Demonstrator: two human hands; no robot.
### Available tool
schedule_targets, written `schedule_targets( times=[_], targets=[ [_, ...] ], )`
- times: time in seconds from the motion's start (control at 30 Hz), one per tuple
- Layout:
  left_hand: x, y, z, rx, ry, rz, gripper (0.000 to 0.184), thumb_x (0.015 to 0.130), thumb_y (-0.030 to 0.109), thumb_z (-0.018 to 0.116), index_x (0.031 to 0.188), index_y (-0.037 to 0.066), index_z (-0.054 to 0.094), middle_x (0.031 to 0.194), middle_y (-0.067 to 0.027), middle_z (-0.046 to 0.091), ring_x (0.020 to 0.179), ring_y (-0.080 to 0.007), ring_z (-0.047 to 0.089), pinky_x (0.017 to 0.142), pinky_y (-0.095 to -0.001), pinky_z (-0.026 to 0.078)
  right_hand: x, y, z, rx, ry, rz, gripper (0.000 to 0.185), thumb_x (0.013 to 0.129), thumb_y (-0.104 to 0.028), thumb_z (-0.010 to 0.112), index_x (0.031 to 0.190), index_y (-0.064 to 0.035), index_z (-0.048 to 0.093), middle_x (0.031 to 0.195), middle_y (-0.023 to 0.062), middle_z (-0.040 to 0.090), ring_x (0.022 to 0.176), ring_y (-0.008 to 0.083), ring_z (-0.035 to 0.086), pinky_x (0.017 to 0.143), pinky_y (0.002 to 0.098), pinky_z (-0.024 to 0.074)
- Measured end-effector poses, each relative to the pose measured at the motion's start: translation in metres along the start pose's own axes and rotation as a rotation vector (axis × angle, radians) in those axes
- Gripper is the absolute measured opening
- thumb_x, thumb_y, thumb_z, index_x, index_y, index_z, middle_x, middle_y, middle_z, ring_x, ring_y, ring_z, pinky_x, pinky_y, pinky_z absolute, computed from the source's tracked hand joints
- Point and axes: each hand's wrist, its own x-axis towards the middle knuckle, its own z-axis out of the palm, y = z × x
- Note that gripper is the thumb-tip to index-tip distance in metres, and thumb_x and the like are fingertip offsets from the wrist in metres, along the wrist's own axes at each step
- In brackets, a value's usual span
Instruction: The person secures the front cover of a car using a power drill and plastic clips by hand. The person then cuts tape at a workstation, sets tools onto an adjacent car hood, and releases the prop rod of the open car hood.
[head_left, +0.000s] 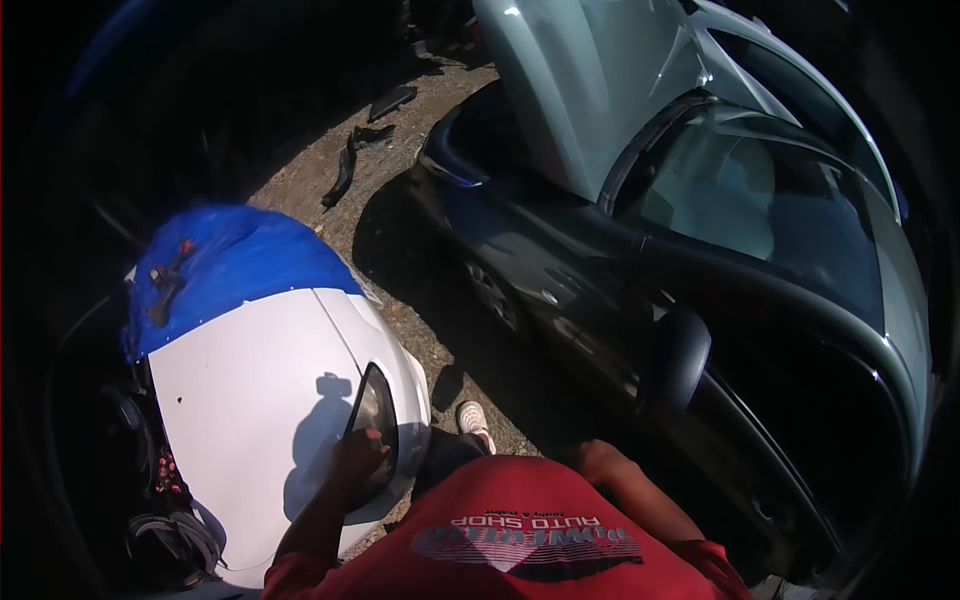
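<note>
My left hand (pixel 362 452) is at the headlight (pixel 374 405) of a white car. Its fingers look curled against the lens, and anything inside them is hidden. Around it lies the white hood (pixel 250 370), where my shadow falls. My right hand (pixel 603 462) hangs low beside my red shirt (pixel 480 530), near the dark side of a second car. Shade covers its fingers, so their position does not show.
Over the white car's far end lies a blue cover (pixel 240 255) with a dark tool (pixel 165 285) on it. The dark car (pixel 560 230) stands at right with its hood raised and a side mirror (pixel 680 360) sticking out. Black parts (pixel 345 170) lie on the dirt ground.
</note>
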Motion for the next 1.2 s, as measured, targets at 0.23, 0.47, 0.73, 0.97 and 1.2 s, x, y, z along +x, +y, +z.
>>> schedule_targets(
  times=[0.23,0.47,0.73,0.97,1.2],
  targets=[
    [0.133,0.001,-0.082,-0.052,-0.078,-0.028,0.041,0.084,0.036,0.082,0.116,0.011,0.074,0.104,-0.0176,0.077,0.104,-0.0356,0.074,0.091,-0.0457,0.057,0.105,-0.060,-0.117,0.002,0.071,-0.048,0.053,0.091,-0.037,0.068,0.138,-0.0128,0.066,0.131,0.0177,0.070,0.121,0.0372,0.067,0.105,0.0437,0.0522],
    [0.293,0.005,-0.183,-0.117,0.288,0.098,0.038,0.088,0.032,0.079,0.117,0.009,0.072,0.096,-0.0180,0.076,0.092,-0.0356,0.074,0.081,-0.0441,0.058,0.200,-0.089,-0.239,-0.061,-0.052,-0.111,0.055,0.091,-0.038,0.066,0.140,-0.0139,0.065,0.132,0.0203,0.069,0.121,0.0373,0.067,0.105,0.0437,0.0526],
    [0.340,-0.044,-0.172,-0.068,0.066,-0.216,0.042,0.087,0.039,0.079,0.118,0.011,0.074,0.105,-0.0150,0.077,0.098,-0.0327,0.075,0.088,-0.0454,0.059,0.372,-0.159,-0.413,-0.195,0.065,-0.035,0.049,0.087,-0.028,0.069,0.133,-0.0119,0.068,0.122,0.0239,0.071,0.116,0.0411,0.067,0.101,0.0457,0.0541],
    [0.415,-0.084,-0.153,-0.111,-0.384,-0.085,0.043,0.089,0.041,0.071,0.119,0.010,0.073,0.111,-0.0202,0.075,0.108,-0.0405,0.071,0.095,-0.0497,0.056,0.490,-0.205,-0.536,0.002,0.201,-0.304,0.052,0.089,-0.032,0.070,0.137,-0.0118,0.066,0.120,0.0214,0.072,0.118,0.0394,0.067,0.101,0.0473,0.0535],
    [0.664,-0.174,-0.358,-0.010,-0.096,-0.149,0.040,0.089,0.037,0.071,0.118,0.009,0.074,0.114,-0.0227,0.074,0.113,-0.0416,0.068,0.100,-0.0483,0.054,0.627,-0.299,-0.618,-0.097,0.160,0.079,0.047,0.089,-0.034,0.071,0.129,-0.0097,0.071,0.125,0.0205,0.071,0.118,0.0385,0.067,0.103,0.0478,0.0522]
  ],
)
